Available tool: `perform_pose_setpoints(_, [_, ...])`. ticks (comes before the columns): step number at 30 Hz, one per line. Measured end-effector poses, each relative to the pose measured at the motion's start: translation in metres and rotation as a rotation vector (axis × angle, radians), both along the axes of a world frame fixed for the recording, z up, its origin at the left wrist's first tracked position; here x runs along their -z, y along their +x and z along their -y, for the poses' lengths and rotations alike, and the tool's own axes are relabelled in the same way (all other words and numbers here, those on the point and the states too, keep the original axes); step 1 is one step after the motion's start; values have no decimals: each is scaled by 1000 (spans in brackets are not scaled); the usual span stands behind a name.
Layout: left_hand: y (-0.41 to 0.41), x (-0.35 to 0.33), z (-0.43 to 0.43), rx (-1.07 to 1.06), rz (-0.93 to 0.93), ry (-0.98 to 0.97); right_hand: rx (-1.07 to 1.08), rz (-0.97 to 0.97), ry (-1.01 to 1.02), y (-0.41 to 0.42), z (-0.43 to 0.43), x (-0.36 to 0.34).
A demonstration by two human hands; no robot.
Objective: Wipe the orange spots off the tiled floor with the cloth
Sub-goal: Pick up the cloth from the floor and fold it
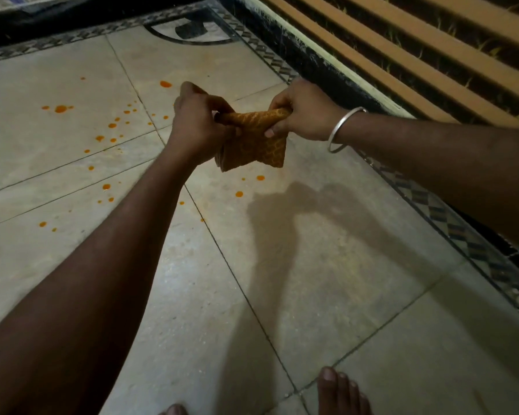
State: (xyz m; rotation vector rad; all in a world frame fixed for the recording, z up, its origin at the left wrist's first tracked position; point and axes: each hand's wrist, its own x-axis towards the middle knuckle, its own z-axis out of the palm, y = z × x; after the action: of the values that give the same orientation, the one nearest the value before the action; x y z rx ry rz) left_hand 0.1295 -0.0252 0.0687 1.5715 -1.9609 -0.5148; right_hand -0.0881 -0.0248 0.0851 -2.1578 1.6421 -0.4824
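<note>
Nearest the camera, well below the cloth [253, 142], a bare foot [339, 390] stands on the tiled floor [327, 295]. The toes of a second foot just show at the bottom edge. Between the feet and the cloth the pale tiles are crossed only by thin grout lines and by the shadow [297, 223] of the arms and cloth, which falls below and right of the cloth. This is the widest open stretch of floor.

Just under the cloth's hanging lower edge lie a few of the orange spots [239, 193]. The cloth itself is orange-brown, patterned and folded, and it is held in the air, clear of the tiles. The left hand [197, 121] grips its left end, fingers curled round the bunched top edge. The right hand [300, 112], a silver bangle [343, 130] on its wrist, pinches the right end between thumb and curled fingers. The top edge is drawn between the two hands and the rest hangs down in layers.

Left of the cloth most of the spots are scattered over several tiles, the largest well out to the left, and one sits just beyond the left hand.

Right of the cloth the room is narrow. A patterned border strip [450, 217] marks the floor's edge and runs diagonally close behind the right hand. A dark kerb [312, 61] and brown slats [432, 64] lie past it. Farthest beyond the cloth, a curved inlay [192, 34] sits against another dark edge.
</note>
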Motion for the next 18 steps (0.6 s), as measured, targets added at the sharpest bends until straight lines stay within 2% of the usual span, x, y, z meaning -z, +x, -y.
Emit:
perform_pose_setpoints(4, [2, -6, 3, 131, 51, 59, -9, 90, 232, -8, 10, -4])
perform_pose_setpoints(7, [-4, -6, 16, 147, 129, 65, 11, 108, 264, -14, 18, -1])
perform_pose_setpoints(11, [-13, 9, 32, 184, 183, 32, 36, -30, 113, -18, 28, 14])
perform_pose_setpoints(14, [-20, 19, 41, 117, 94, -51, 84, 24, -61, -22, 28, 28])
perform_pose_setpoints(18, [-25, 56, 36, 112, 69, -143, 76, 44, -54, -30, 20, 61])
